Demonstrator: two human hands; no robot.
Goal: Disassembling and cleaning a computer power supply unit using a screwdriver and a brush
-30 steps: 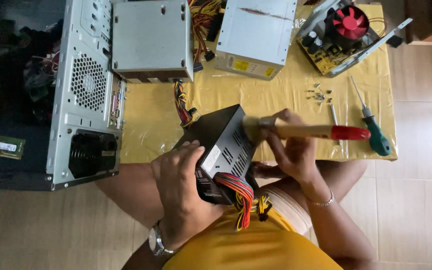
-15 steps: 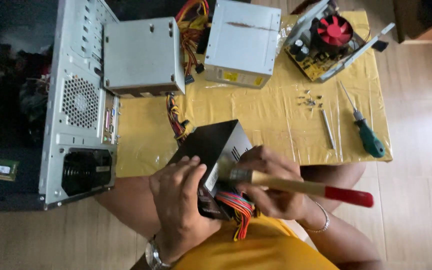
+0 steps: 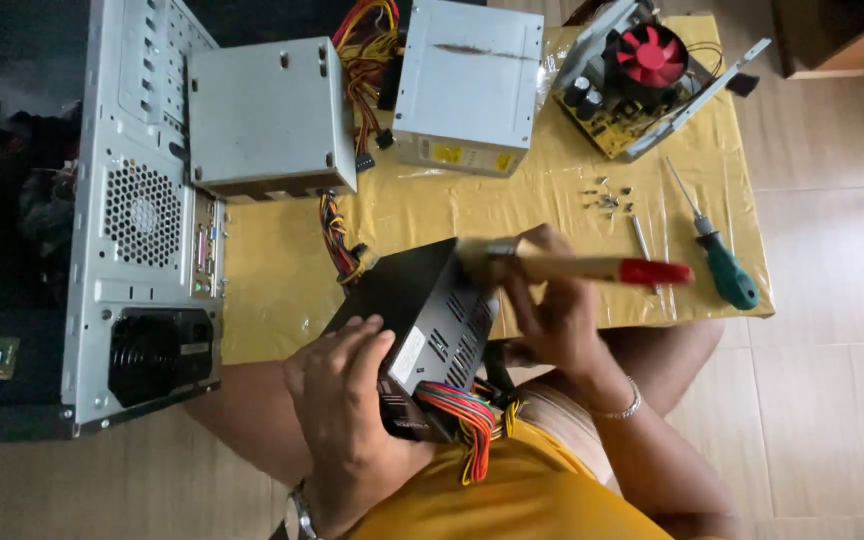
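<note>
At far left a grey computer case (image 3: 142, 220) lies open beside the yellow-covered tabletop (image 3: 282, 270). The left hand (image 3: 347, 400) clamps its fingers around the black power supply box (image 3: 417, 325), propped on the lap at the tabletop's edge. It looks heavy, rigid, sharp-edged metal, best held by its flat sides, clear of the loose coloured wires (image 3: 467, 420). The right hand (image 3: 552, 300) grips a red-tipped brush (image 3: 582, 268) against the box. A green-handled screwdriver (image 3: 722, 265) lies further right.

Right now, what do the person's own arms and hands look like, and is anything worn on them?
Both forearms are bare, with no sleeves showing and no gloves. The left hand has a metal wristwatch at the wrist. The right hand has a thin silver chain bracelet on its wrist. No rings are clearly visible.
</note>
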